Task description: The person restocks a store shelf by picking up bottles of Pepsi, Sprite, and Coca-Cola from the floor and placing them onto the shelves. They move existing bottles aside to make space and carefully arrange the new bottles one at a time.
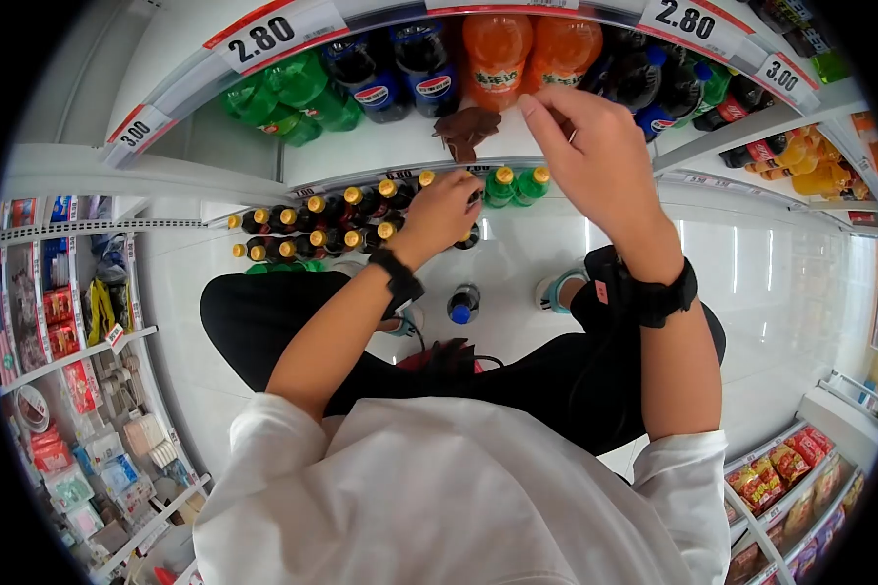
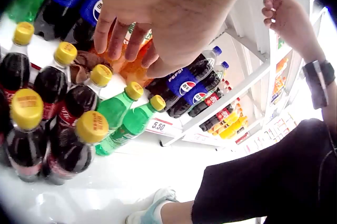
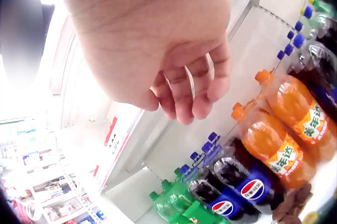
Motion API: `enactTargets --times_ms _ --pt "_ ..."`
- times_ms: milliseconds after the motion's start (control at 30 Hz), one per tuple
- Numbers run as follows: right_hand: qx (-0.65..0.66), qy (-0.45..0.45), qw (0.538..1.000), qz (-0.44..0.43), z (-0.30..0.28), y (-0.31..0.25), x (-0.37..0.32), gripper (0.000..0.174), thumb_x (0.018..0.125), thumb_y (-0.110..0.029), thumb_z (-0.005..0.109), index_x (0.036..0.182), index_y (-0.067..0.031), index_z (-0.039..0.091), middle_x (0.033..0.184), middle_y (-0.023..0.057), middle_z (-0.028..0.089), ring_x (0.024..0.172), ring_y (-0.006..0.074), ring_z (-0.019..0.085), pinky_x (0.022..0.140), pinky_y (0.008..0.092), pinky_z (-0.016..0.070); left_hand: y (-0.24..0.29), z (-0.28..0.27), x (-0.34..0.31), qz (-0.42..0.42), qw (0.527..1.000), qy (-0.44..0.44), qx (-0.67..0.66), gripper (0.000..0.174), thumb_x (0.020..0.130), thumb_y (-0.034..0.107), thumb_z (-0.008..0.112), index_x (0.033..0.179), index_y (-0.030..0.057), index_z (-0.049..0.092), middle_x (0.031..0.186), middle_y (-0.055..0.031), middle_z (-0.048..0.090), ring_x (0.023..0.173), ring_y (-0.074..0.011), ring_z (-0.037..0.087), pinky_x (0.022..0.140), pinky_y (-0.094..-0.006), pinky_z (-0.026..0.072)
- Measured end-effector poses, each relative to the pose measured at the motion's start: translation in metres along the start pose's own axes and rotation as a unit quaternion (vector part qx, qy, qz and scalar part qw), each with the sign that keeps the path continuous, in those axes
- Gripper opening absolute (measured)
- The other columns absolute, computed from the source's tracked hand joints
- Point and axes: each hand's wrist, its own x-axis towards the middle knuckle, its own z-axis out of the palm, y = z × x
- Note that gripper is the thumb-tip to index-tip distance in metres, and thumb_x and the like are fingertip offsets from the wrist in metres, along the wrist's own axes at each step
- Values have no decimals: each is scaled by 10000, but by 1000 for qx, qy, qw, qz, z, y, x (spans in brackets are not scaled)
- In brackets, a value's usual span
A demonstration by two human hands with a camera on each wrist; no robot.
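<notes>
Your left hand (image 1: 442,219) and right hand (image 1: 598,146) were apart, and neither was clamped on anything. The left hung over the yellow-capped bottles (image 2: 23,153), its fingers relaxed; the right was raised at the shelf front, fingers loosely curved and empty. Just beyond them, the brown cloth (image 1: 466,132) lay near the shelf edge (image 1: 415,175), probably left there to be within reach of either hand. Below, the yellow-capped bottles stood upright in close rows on the floor, beside the green bottles (image 1: 500,191), likely packed tight to save room and keep their caps easy to grasp. Behind the cloth, the orange bottles (image 1: 498,60) stood with labels outward, presumably for shoppers. The cloth looked soft, matt and crumpled, with uneven folds; the yellow-capped bottles looked dark and glossy, with reddish labels.
</notes>
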Motion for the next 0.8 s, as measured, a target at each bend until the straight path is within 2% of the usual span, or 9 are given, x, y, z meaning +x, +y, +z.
enactTargets --times_ms 133,200,333,367,467,533,600,633,800 --pt "-15 4 999 42 -31 17 13 219 903 -249 598 843 -51 668 683 122 640 630 339 611 574 379 484 0 42 55 76 997 19 20 326 832 154 658 1143 74 605 1089 -108 569 1052 -323 567 825 -421 525" --pt "-10 3 997 77 -38 25 17 239 907 -268 583 858 -50 667 696 127 644 650 347 614 593 381 489 1 55 69 52 995 -33 77 448 836 176 675 1254 93 537 1105 -130 549 1072 -334 551 817 -429 532" --pt "-32 16 997 71 -42 32 10 214 900 -248 567 873 -65 675 735 138 656 705 362 632 640 414 512 5 81 98 153 964 -104 192 547 874 344 649 1331 107 464 1043 -137 569 980 -318 601 705 -438 558" --pt "-20 22 997 68 -43 36 8 197 894 -239 567 871 -80 682 735 143 657 710 363 637 650 425 519 0 89 103 207 954 -85 201 517 901 378 604 1322 104 481 1022 -136 578 922 -307 622 640 -422 567" --pt "-27 20 996 85 -48 34 5 194 889 -236 573 857 -80 683 729 150 655 697 365 637 636 427 518 -23 112 114 272 939 -104 181 482 912 366 589 1307 105 501 1015 -133 581 897 -298 630 623 -394 572" --pt "-27 39 996 75 -50 43 2 187 881 -225 579 839 -74 682 716 154 651 679 364 635 612 430 513 -13 110 117 251 930 -154 220 419 918 359 580 1246 102 536 1025 -130 586 886 -295 635 624 -383 575" --pt "-44 55 996 47 -50 41 4 189 873 -215 584 799 -66 674 684 151 642 654 360 631 590 430 508 -33 120 122 336 913 -55 227 400 918 370 579 1213 103 531 1000 -122 603 868 -292 648 624 -380 574" --pt "-27 45 997 59 -54 39 4 198 869 -212 585 766 -65 668 654 146 632 634 355 628 585 429 510 -32 119 121 320 930 -59 171 391 914 364 589 1193 100 516 953 -118 616 860 -286 657 630 -389 571" --pt "-30 66 996 48 -54 44 1 207 864 -207 583 742 -61 662 647 146 630 626 353 628 586 429 514 -27 110 116 322 929 -74 166 379 892 320 622 1160 81 500 906 -114 615 851 -290 656 657 -394 560"
